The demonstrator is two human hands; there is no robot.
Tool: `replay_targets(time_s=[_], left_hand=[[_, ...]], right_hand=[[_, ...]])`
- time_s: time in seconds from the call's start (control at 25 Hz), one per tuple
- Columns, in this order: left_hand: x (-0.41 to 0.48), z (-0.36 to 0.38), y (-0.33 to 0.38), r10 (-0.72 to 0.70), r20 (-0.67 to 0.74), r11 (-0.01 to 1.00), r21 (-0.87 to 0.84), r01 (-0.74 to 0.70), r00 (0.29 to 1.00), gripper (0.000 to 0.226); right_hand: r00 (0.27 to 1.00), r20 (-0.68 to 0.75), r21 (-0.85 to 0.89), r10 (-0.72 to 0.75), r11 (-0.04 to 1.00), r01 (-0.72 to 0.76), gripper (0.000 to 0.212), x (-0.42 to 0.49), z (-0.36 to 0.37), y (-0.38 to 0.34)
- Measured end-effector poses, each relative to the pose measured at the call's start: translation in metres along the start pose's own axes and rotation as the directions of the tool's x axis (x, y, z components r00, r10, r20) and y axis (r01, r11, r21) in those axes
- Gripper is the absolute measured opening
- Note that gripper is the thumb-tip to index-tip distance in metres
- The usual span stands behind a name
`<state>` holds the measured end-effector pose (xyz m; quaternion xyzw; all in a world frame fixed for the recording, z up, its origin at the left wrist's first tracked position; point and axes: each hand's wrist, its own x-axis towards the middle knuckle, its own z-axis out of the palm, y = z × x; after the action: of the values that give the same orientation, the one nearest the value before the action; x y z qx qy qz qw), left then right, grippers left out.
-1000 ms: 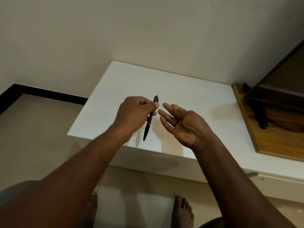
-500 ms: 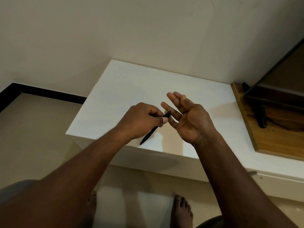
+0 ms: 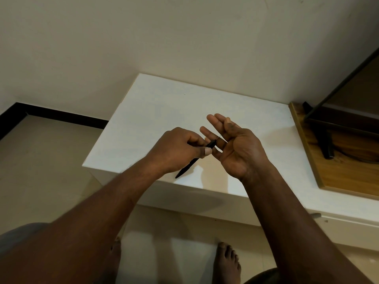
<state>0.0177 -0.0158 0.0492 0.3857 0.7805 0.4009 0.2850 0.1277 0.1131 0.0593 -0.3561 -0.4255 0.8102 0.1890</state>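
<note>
The left hand (image 3: 178, 150) is curled tight round a black pen (image 3: 187, 167), thumb pressed along the barrel and the other fingers folded over it. The pen is in the air above the near edge of the table, slanting from 7 o'clock to 1 o'clock. Its lower end sticks out below the fist, and its upper end shows just past the thumb. That upper end meets the lower fingers of the right hand (image 3: 240, 152); whether it presses on them or only touches them I cannot tell.

The right hand is at 3 o'clock of the left, just beside it. Its palm is turned toward the camera, and its fingers are nearly straight, close together and pointing toward 11 o'clock. It holds nothing.

Both hands hover over a white table (image 3: 164, 103), which throws their shadows at 6 o'clock. At 3 o'clock on the table lies a wooden board (image 3: 344, 175), and on it a black stand (image 3: 327, 148) carries a dark screen (image 3: 340, 123). The wall (image 3: 184, 37) rises at 12 o'clock. At 9 o'clock a black skirting (image 3: 61, 117) borders the tiled floor (image 3: 41, 171). At 6 o'clock, between the forearms, a bare foot (image 3: 226, 261) rests on the floor.
</note>
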Motion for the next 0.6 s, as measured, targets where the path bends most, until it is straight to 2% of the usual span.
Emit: replay_targets(time_s=[0.6], left_hand=[[0.0002, 0.0011, -0.0002, 0.020, 0.007, 1.000, 0.003, -0.020, 1.000, 0.020]], right_hand=[[0.999, 0.014, -0.042, -0.036, 0.998, 0.037, 0.031, 0.0025, -0.0012, 0.0039]])
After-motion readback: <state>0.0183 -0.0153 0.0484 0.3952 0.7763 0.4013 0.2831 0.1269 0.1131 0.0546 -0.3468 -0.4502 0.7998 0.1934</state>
